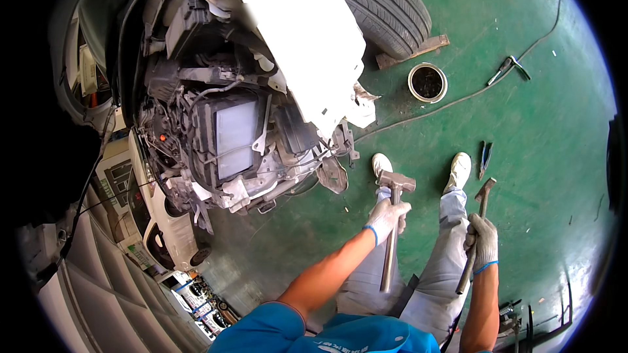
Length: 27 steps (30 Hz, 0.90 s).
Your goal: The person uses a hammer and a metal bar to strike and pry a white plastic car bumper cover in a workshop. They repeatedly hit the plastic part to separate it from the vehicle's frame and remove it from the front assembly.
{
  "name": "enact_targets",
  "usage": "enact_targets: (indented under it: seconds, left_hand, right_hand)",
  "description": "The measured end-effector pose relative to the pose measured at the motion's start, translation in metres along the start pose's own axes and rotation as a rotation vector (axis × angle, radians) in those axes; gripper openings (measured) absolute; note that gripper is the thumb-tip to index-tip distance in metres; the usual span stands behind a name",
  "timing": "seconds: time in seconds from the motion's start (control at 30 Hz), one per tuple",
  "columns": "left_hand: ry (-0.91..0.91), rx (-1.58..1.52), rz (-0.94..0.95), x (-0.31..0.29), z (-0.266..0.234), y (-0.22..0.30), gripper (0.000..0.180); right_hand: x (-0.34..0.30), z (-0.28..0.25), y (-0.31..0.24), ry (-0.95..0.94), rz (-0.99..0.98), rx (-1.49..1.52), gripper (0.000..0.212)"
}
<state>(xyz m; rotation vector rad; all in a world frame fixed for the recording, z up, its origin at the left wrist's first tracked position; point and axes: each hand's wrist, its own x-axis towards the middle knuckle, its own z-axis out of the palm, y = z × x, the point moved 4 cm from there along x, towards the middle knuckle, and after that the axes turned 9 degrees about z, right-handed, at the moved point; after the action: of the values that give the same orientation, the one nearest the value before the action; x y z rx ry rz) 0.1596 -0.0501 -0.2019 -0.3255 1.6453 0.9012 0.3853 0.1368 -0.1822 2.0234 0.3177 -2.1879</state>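
My left hand [390, 217], in a white knit glove with a blue cuff, grips a heavy hammer [396, 182] just below its blocky metal head. The metal handle runs down toward my body in front of my legs. My right hand [484, 238], gloved the same way, is closed round the shaft of a smaller hammer [485, 189] with a narrow, worn head pointing away from me. Both hammers are held in the air over the floor and my legs. Ahead and to the left stands a car with its engine bay [216, 124] exposed and a crumpled white fender [301, 33].
Pliers with blue handles [485, 159] lie on the green floor beyond my right shoe. A round can [428, 83] stands near the tire [386, 6], which rests by a wooden block [415, 52]. A cable [451, 101] crosses the floor to a clamp [509, 70].
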Motion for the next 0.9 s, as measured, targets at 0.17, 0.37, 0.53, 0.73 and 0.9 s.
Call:
enact_targets:
  seconds: [0.17, 0.37, 0.53, 0.73, 0.9]
  left_hand:
    - [-0.093, -0.046, -0.197, 0.113, -0.002, -0.062, 0.028]
    - [-0.012, -0.072, -0.231, 0.221, 0.021, -0.108, 0.024]
    - [-0.094, -0.189, -0.218, 0.262, 0.050, -0.119, 0.038]
    - [-0.122, -0.147, -0.138, 0.269, 0.057, -0.153, 0.040]
    - [-0.283, 0.740, 0.064, 0.208, 0.031, -0.184, 0.048]
  right_hand:
    - [0.006, 0.013, -0.003, -0.044, -0.089, -0.127, 0.018]
    - [0.042, 0.002, -0.011, -0.005, -0.162, -0.166, 0.025]
    - [0.098, -0.016, 0.004, 0.076, -0.140, -0.165, 0.026]
    - [0.035, 0.033, 0.018, 0.259, -0.541, -0.317, 0.054]
    - [-0.042, 0.066, 0.048, -0.119, -0.284, -0.204, 0.041]
